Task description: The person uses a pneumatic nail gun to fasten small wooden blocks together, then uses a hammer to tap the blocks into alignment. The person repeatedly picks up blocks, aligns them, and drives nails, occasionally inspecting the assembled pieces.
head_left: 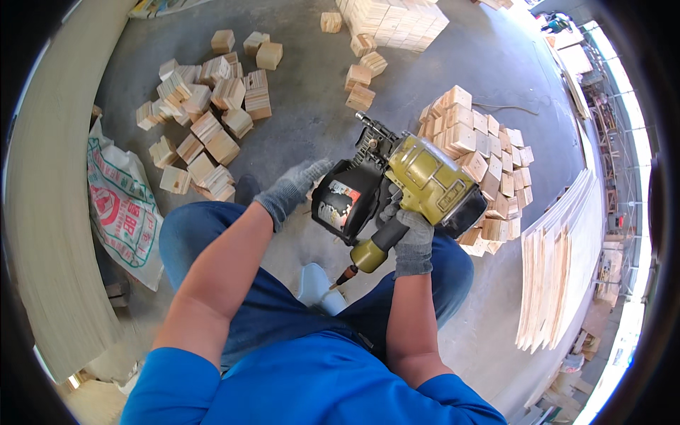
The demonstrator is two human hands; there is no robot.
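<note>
Centre frame, the olive-green coil nailer (pixel 433 172), its handle wrapped firmly in the gloved right hand (pixel 412 232)! Just left of its black magazine, the gloved left hand (pixel 296 185); can't tell whether it's gripping anything. Loose wooden blocks (pixel 222 146) crowd the upper left, piled blocks (pixel 459 138) at right, printed sack (pixel 126 212) far left.

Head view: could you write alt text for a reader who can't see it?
A person's gloved right hand grips a yellow-green nail gun, while the gloved left hand is close beside its black magazine. Loose wooden blocks lie ahead to the left; more blocks are piled to the right. A printed white sack stands at far left.
</note>
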